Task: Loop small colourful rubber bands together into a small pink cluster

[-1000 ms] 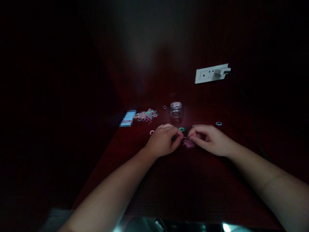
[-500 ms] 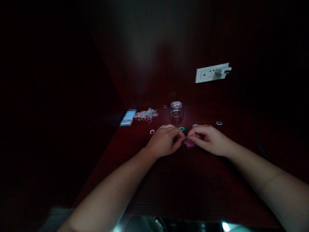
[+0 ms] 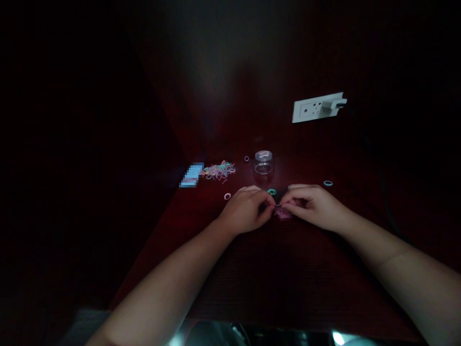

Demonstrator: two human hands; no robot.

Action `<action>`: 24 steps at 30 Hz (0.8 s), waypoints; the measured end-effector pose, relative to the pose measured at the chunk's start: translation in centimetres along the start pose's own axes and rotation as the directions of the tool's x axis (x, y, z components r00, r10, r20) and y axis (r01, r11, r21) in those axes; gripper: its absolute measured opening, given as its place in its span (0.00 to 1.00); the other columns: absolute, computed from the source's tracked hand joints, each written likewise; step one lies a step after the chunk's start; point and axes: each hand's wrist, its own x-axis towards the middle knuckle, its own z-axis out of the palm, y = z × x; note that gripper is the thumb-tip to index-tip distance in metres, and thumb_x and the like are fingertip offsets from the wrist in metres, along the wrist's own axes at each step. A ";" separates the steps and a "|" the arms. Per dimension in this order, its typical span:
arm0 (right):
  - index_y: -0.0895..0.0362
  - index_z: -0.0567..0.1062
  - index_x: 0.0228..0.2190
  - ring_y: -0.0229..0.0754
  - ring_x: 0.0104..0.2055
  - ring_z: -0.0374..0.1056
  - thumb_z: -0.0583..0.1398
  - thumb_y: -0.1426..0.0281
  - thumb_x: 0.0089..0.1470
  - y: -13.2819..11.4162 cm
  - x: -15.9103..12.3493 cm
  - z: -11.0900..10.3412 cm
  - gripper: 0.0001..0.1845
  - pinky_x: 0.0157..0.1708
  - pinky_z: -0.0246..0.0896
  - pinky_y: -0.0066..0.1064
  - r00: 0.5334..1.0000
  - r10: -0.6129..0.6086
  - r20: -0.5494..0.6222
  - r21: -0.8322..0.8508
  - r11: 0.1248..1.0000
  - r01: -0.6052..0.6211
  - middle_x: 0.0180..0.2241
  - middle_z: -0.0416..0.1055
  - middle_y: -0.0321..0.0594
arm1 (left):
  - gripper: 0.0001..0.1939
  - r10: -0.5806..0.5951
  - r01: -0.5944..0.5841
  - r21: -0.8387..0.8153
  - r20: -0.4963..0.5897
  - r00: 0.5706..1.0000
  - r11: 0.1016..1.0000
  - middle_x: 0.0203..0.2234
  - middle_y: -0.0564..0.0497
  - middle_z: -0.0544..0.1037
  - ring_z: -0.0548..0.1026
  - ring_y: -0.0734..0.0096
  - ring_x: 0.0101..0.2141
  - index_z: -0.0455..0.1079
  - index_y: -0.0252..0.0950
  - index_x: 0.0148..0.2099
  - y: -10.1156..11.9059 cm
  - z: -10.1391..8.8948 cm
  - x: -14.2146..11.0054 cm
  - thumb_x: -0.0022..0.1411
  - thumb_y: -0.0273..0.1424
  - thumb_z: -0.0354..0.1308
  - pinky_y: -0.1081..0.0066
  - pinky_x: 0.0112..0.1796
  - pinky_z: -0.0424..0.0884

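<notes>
My left hand (image 3: pixel 250 209) and my right hand (image 3: pixel 309 204) meet over the dark red tabletop, thumbs and forefingers pinched. Between their fingertips stretches a thin pink rubber band (image 3: pixel 277 205), gripped at both ends. Just below it lies a small heap of pink rubber bands (image 3: pixel 284 214), partly covered by the right fingers. Green rubber bands (image 3: pixel 272 191) rest beyond the fingertips, and a pale pink band (image 3: pixel 227 196) is left of my left hand. Right of my right hand sits a light blue band (image 3: pixel 327 183).
Behind the hands stands a clear lidded jar (image 3: pixel 263 163). A mixed pile of coloured rubber bands (image 3: pixel 219 170) lies at the back left beside a blurred, lit phone-like rectangle (image 3: pixel 192 175). A wall socket (image 3: pixel 317 108) holds a plug, its dark cable (image 3: pixel 387 206) trailing down at the right.
Both hands keep their pinch on the pink band in nearly the same place. My right hand and forearm have shifted very slightly; the view has moved a little too.
</notes>
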 end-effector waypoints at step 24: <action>0.57 0.80 0.30 0.36 0.26 0.65 0.62 0.68 0.57 0.3 0.0 0.0 0.07 0.26 0.58 0.28 0.999 -0.029 -0.032 -0.011 1.000 0.029 0.26 0.69 0.37 | 0.03 -0.016 0.017 -0.002 0.026 1.000 1.000 0.33 0.53 0.79 0.75 0.65 0.38 0.72 0.39 0.38 0.0 0.0 0.0 0.61 0.30 0.58 0.63 0.43 0.70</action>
